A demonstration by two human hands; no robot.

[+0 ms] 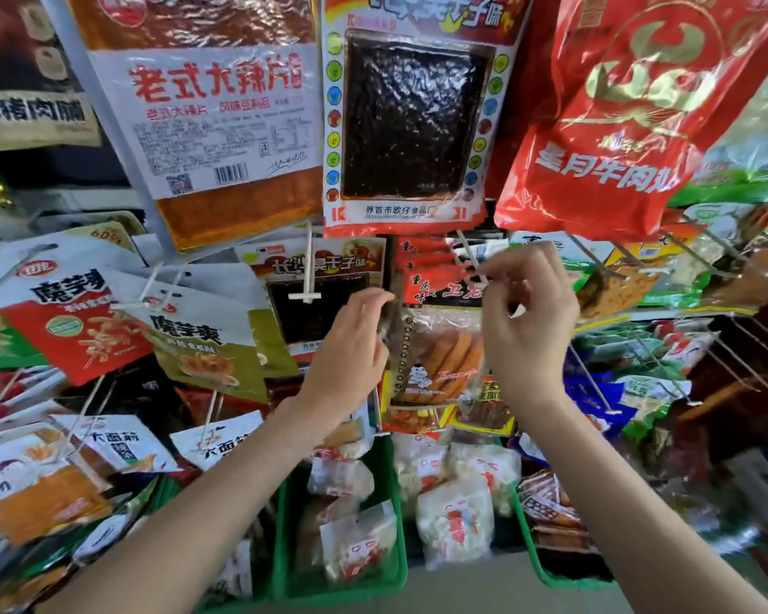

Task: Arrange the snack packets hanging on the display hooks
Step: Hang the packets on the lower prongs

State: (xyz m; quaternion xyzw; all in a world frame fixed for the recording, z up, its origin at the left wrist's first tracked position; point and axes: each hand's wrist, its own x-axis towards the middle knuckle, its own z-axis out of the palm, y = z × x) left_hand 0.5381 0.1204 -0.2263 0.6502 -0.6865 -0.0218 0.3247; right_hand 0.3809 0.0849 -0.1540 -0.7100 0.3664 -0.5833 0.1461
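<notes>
Left hand [355,343] pinches our red snack packet [435,347] at its left edge; right hand [528,321] pinches near its top right, by the hook [471,259].

Single head view, close, facing forward and slightly down.

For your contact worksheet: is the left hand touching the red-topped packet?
Touching. The head view shows the left hand pinching the left edge of the red-topped packet.
</notes>
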